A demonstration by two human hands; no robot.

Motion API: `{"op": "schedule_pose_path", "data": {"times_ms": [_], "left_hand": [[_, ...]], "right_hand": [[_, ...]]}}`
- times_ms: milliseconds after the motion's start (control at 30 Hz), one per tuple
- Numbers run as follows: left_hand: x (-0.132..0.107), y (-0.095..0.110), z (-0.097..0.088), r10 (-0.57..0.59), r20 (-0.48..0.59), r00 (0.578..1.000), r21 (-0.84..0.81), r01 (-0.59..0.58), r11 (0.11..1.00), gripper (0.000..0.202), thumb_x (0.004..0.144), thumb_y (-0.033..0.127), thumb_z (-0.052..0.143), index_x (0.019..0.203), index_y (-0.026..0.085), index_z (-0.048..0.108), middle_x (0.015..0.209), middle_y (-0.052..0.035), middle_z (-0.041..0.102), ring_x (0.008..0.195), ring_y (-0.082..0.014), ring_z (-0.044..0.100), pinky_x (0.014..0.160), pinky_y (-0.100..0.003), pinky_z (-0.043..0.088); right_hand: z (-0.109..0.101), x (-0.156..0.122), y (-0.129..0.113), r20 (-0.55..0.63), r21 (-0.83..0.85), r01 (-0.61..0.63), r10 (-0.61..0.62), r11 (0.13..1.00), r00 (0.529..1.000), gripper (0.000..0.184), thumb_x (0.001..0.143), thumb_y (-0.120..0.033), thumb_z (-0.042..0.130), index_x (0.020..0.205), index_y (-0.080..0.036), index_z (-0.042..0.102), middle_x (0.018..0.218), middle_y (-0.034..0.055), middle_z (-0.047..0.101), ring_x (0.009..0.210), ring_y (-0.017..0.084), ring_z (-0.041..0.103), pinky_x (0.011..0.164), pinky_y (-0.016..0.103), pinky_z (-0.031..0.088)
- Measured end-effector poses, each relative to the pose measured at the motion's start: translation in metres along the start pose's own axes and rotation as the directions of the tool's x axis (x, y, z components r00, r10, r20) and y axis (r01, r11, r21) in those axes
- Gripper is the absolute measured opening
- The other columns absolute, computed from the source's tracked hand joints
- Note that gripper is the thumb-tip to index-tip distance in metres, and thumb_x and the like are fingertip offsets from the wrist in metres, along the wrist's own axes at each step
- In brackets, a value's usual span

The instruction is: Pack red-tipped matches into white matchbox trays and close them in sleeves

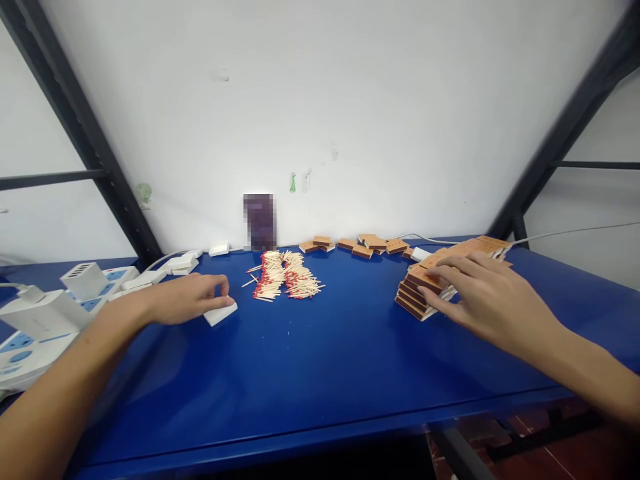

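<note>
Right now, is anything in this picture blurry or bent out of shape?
Head view: the dark thing behind the matches is pixelated; the black frame bars splay outward, lens distortion; the blue table carries a soft sheen and a shadow under the left hand.

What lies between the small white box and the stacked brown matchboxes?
Head view: only bare blue table; the red-tipped match pile sits slightly behind.
</note>
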State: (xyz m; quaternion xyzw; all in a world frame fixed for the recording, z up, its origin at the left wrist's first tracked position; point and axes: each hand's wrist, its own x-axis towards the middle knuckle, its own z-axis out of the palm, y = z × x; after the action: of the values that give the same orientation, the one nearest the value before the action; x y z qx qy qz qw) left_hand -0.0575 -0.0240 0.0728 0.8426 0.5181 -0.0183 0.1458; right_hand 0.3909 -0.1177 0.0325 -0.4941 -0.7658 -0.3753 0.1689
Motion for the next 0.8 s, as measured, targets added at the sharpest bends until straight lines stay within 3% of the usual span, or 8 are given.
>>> {"op": "schedule_pose_path", "data": {"times_ms": [167, 300, 400, 533, 700, 767, 800], "left_hand": [[-0.003, 0.019, 0.010, 0.161, 0.112, 0.981, -0.073, -0.154, 0.985, 0.036, 0.087, 0.055, 0.048, 0.082, 0.020, 0.056, 0.067, -0.0008, 0.054, 0.059, -0.0148, 0.044, 0.052, -0.025, 0.030], [-0.001, 0.037, 0.021, 0.323, 0.139, 0.936, -0.118, -0.308, 0.944, 0.034, 0.095, 0.049, 0.041, 0.081, 0.019, 0.052, 0.068, 0.0009, 0.052, 0.059, -0.0126, 0.041, 0.054, -0.024, 0.032], [0.003, 0.040, 0.024, 0.448, 0.028, 0.893, -0.118, -0.442, 0.889, 0.031, 0.098, 0.042, 0.039, 0.088, 0.019, 0.056, 0.078, -0.0009, 0.059, 0.066, -0.0129, 0.049, 0.060, -0.024, 0.036], [0.013, 0.034, 0.029, 0.563, -0.185, 0.805, -0.095, -0.585, 0.805, 0.023, 0.098, 0.032, 0.043, 0.102, 0.019, 0.061, 0.097, -0.0035, 0.066, 0.083, -0.0139, 0.059, 0.071, -0.024, 0.042], [0.016, 0.034, 0.037, 0.635, -0.354, 0.686, 0.039, -0.668, 0.743, 0.016, 0.093, 0.022, 0.049, 0.096, 0.018, 0.065, 0.090, -0.0025, 0.069, 0.081, -0.0130, 0.061, 0.076, -0.026, 0.044], [0.013, 0.037, 0.038, 0.627, -0.372, 0.685, 0.085, -0.647, 0.758, 0.014, 0.088, 0.022, 0.053, 0.095, 0.018, 0.065, 0.085, -0.0019, 0.067, 0.076, -0.0136, 0.060, 0.073, -0.027, 0.044], [0.012, 0.039, 0.038, 0.611, -0.358, 0.706, 0.101, -0.621, 0.777, 0.014, 0.085, 0.023, 0.055, 0.094, 0.018, 0.065, 0.083, -0.0018, 0.066, 0.074, -0.0143, 0.059, 0.071, -0.028, 0.043]], "right_hand": [[-0.009, 0.004, -0.014, -0.136, 0.077, 0.005, 0.006, 0.997, 0.991, 0.020, 0.091, -0.034, 0.053, 0.098, -0.018, 0.063, 0.096, 0.0129, 0.065, 0.090, 0.029, 0.060, 0.082, 0.044, 0.047], [-0.020, 0.023, -0.053, -0.187, 0.263, 0.168, -0.121, 0.950, 0.975, 0.011, 0.089, -0.025, 0.056, 0.097, -0.019, 0.062, 0.088, 0.0074, 0.066, 0.081, 0.022, 0.059, 0.075, 0.037, 0.047], [-0.012, 0.044, -0.085, -0.032, 0.292, 0.237, -0.238, 0.927, 0.971, 0.016, 0.091, -0.027, 0.052, 0.098, -0.018, 0.063, 0.091, 0.0084, 0.065, 0.080, 0.022, 0.058, 0.073, 0.037, 0.045], [0.021, 0.076, -0.109, 0.176, 0.290, 0.191, -0.248, 0.938, 0.953, 0.019, 0.090, -0.027, 0.053, 0.103, -0.016, 0.061, 0.100, 0.0105, 0.064, 0.091, 0.025, 0.059, 0.079, 0.038, 0.045], [0.055, 0.101, -0.117, 0.215, 0.381, 0.129, -0.223, 0.916, 0.951, 0.028, 0.089, -0.029, 0.054, 0.114, -0.015, 0.057, 0.105, 0.0118, 0.063, 0.094, 0.025, 0.060, 0.078, 0.036, 0.046], [0.059, 0.103, -0.120, 0.191, 0.415, 0.123, -0.218, 0.902, 0.957, 0.028, 0.089, -0.029, 0.054, 0.113, -0.015, 0.057, 0.105, 0.0123, 0.063, 0.095, 0.026, 0.059, 0.079, 0.037, 0.046], [0.059, 0.102, -0.121, 0.178, 0.430, 0.116, -0.210, 0.895, 0.961, 0.029, 0.089, -0.029, 0.053, 0.114, -0.015, 0.056, 0.106, 0.0126, 0.063, 0.097, 0.026, 0.058, 0.080, 0.038, 0.046]]}}
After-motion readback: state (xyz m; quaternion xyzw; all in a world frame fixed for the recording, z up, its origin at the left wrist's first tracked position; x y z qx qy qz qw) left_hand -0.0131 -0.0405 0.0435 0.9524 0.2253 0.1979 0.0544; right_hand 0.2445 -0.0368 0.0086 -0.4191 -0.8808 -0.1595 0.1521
